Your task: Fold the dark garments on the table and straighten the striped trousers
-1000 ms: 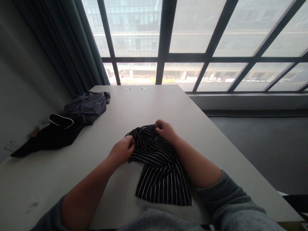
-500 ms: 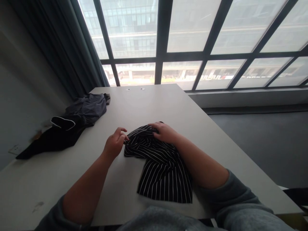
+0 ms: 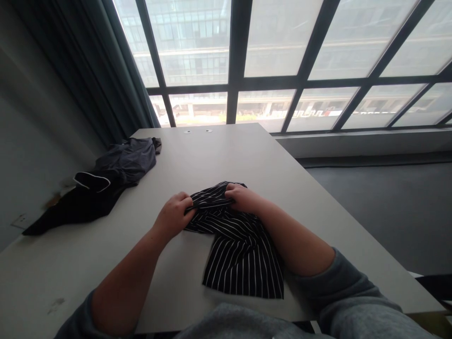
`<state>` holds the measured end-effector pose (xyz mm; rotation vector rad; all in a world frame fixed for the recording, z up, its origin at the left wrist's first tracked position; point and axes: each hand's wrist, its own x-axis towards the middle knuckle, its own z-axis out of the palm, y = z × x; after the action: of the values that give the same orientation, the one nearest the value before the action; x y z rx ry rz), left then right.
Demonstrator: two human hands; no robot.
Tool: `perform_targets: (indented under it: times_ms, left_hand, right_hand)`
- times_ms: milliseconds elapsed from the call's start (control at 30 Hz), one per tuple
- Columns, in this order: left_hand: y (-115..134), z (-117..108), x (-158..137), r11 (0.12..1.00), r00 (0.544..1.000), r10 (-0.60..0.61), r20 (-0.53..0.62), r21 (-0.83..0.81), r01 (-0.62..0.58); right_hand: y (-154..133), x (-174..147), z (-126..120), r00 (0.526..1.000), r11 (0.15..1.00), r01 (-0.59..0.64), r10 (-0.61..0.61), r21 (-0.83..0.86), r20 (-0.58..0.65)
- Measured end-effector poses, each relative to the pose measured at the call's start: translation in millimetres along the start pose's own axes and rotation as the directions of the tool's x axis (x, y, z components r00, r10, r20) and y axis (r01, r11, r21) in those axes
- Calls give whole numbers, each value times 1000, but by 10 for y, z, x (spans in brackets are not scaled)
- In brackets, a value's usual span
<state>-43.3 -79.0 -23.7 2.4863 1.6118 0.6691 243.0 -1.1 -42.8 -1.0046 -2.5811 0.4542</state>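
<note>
A black garment with thin white stripes (image 3: 243, 259) lies crumpled on the white table in front of me; which kind of garment it is, I cannot tell. My left hand (image 3: 174, 214) pinches its far left edge between thumb and fingers. Along the same far edge, further right, my right hand (image 3: 242, 197) has its fingers curled into the cloth. A band of fabric is drawn up between both hands. The lower part of the garment lies flat toward me, its stripes running lengthwise.
The white table (image 3: 219, 155) reaches to the window. Along its left side lie a dark grey garment (image 3: 129, 157) and a black garment with white piping (image 3: 88, 200). A dark curtain (image 3: 88, 61) hangs behind them, and a wall socket (image 3: 23, 220) is at the left.
My left hand has closed on the garment's left edge, and my right hand's fingers have curled into the cloth. The far edge is now lifted and pulled straighter between them.
</note>
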Motion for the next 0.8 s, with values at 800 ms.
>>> perform_targets:
  times_ms: [800]
  left_hand:
    - [-5,-86,-20,911,886,-404,-228,-13,412]
  right_hand:
    - [-357,23,-219,714,854,-415,520,314,-469]
